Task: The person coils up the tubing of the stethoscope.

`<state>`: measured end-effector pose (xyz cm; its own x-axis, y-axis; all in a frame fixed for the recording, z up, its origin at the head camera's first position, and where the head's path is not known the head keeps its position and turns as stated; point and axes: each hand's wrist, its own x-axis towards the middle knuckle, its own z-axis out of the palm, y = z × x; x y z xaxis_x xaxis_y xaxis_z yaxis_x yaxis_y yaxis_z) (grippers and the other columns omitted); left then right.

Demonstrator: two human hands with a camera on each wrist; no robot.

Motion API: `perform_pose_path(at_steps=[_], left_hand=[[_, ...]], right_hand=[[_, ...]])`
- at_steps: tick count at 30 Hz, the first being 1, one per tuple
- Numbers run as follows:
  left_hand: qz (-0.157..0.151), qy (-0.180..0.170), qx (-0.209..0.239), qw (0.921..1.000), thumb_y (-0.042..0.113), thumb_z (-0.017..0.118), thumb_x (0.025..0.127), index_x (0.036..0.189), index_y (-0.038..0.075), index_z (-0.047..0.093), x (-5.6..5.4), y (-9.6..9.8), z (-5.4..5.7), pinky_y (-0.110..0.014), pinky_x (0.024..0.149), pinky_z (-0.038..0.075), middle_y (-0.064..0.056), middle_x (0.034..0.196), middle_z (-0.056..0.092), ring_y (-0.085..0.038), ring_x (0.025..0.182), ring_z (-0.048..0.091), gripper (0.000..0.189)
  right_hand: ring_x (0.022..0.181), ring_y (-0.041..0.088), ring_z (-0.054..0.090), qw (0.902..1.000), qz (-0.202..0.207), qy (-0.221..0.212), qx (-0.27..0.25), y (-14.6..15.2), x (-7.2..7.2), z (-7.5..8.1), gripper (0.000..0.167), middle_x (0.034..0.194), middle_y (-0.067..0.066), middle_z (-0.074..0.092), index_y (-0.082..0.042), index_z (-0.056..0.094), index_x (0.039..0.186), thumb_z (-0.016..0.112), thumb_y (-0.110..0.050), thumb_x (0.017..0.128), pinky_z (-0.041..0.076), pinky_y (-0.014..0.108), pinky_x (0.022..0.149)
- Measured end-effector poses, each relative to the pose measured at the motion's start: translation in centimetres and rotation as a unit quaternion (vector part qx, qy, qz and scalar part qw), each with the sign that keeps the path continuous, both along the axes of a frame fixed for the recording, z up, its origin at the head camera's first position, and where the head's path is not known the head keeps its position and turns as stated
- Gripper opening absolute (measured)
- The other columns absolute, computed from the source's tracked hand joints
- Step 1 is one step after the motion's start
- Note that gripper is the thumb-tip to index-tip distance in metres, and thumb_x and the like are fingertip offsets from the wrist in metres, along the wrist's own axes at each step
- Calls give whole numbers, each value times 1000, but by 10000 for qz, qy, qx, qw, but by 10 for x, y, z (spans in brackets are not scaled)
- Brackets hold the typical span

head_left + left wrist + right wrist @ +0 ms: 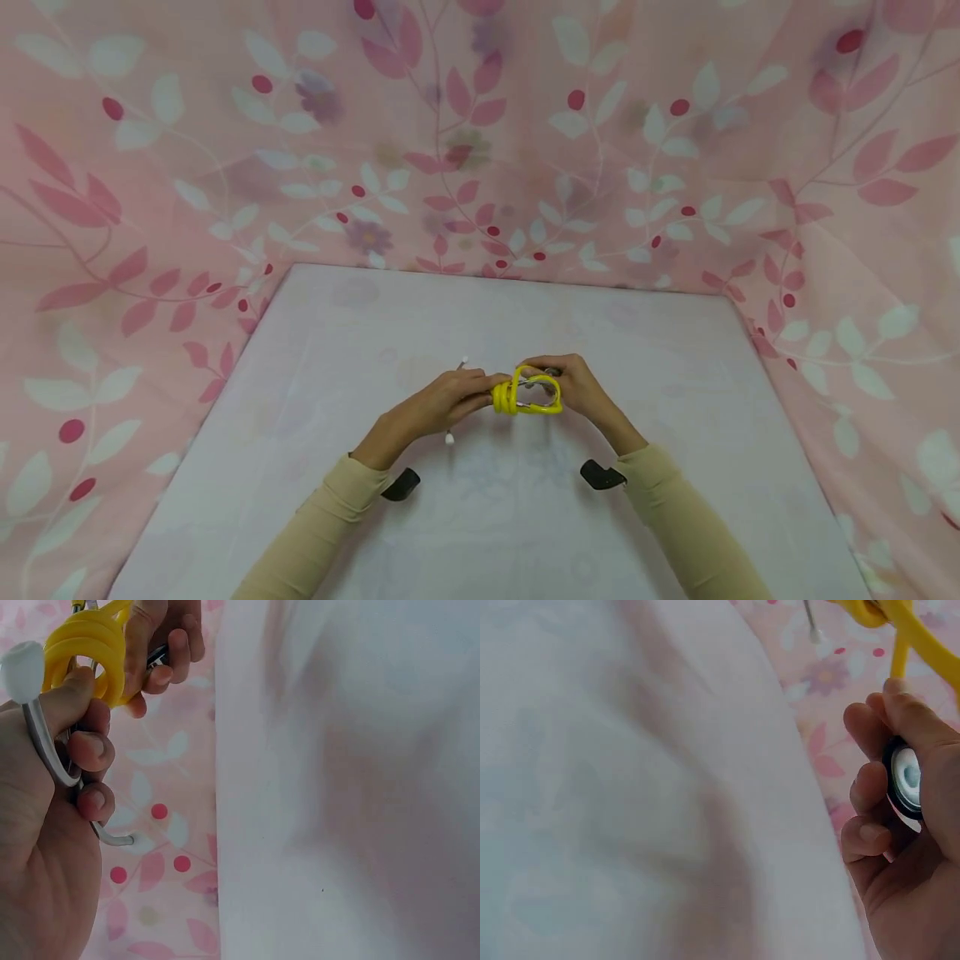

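Observation:
A stethoscope with yellow tubing (pixel 504 398) is held up between both hands, above the table. The tubing is wound in several coils, with a loop reaching to the right. My left hand (pixel 442 402) grips the metal ear tubes (pixel 46 746), its thumb at the coils in the left wrist view. White eartips (pixel 449 437) stick out on either side of that hand. The round chest piece (pixel 907 776), dark-rimmed, sits in the curled fingers of my right hand (pixel 581 390). That hand's thumb and index fingertips pinch the yellow tubing in the right wrist view.
Under the hands lies a table with a white cover (pixel 375 333). Pink curtains (pixel 480 150) with a leaf pattern hang along its back and both sides. Black wrist mounts (pixel 401 484) show beneath the beige sleeves (pixel 322 508).

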<state>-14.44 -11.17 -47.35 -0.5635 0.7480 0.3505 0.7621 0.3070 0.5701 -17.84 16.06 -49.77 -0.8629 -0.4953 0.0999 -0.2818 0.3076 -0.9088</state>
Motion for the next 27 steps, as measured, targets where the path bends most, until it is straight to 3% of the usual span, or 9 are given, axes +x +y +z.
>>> perform_pose_path(at_steps=[4,7,10,11,15,20,23,27], left_hand=[[221,-61,81,9997,13,60,97,141,13,54,0,-1,-5,-18,68,44,1,93,64,-5,75,47,44],[478,-89,199,9986,12,61,97,141,13,54,-2,-3,-10,-19,70,45,1,97,66,-5,76,48,45],[655,-34,344,9973,13,59,98,141,13,54,-7,-6,-14,-19,69,46,2,100,67,-6,76,48,44],[698,-26,365,9969,14,58,98,141,13,54,-9,-8,-15,-18,68,46,1,99,67,-5,75,48,43],[836,15,432,9956,14,57,99,140,12,54,-16,-12,-19,-19,65,43,0,97,66,-6,73,47,41],[999,-199,437,9938,13,58,99,139,11,56,-21,-11,-22,-20,65,44,0,97,68,-7,72,48,41],[1077,-346,387,9928,12,57,99,139,9,56,-23,-10,-24,-20,65,45,-1,98,68,-7,73,49,40],[1167,-394,255,9921,12,57,99,138,8,57,-25,-7,-26,-21,65,45,-6,95,69,-8,72,49,39]], right_hand=[[62,15,61,9996,89,-125,-253,-9,10,-12,22,87,26,71,3,70,114,60,-7,97,50,22,58],[55,7,53,9992,-223,-309,-149,-21,20,-22,25,85,29,69,3,69,117,58,-10,99,46,20,52],[50,9,45,9970,-557,-528,-68,-34,30,-26,23,80,28,66,3,69,112,57,-13,100,39,21,47],[49,8,45,9970,-616,-472,-16,-36,31,-31,24,78,26,67,2,69,109,56,-16,100,39,21,46],[49,6,47,9955,-831,-49,443,-47,43,-26,31,64,16,61,0,69,94,55,-26,102,42,22,46],[51,7,51,9895,-1099,394,857,-54,52,-17,22,73,11,64,-5,69,107,54,-21,102,45,23,50],[63,9,58,9760,-1192,1107,1447,-57,56,-13,20,89,8,67,-6,67,114,57,-15,99,50,25,58],[75,15,62,9375,-1334,2185,2357,-60,61,-7,20,97,9,66,-2,66,112,61,-12,96,54,30,64]])
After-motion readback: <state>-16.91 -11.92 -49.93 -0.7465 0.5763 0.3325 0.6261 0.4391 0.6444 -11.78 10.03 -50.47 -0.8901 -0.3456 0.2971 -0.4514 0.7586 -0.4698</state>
